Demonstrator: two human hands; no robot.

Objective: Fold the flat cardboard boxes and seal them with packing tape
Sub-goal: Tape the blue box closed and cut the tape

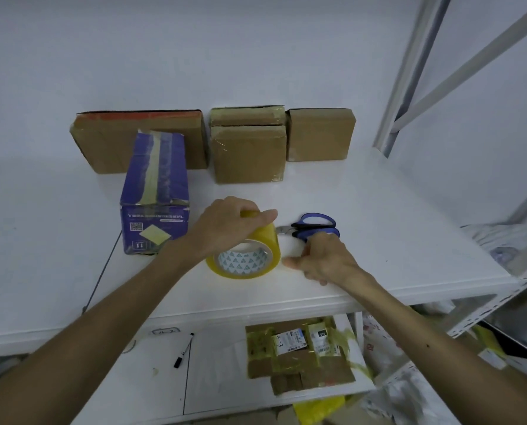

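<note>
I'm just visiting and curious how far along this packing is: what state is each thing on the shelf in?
packing tape roll, standing on edge, gripped from above by the left hand
right hand, beside the roll, grip unclear
scissors, closed, lying flat
purple box, upright, top taped shut
brown cardboard boxes, folded, taped, standing against the wall

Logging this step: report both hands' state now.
Left hand: grips the yellow packing tape roll.
Right hand: beside the roll, grip cannot be told.
</note>
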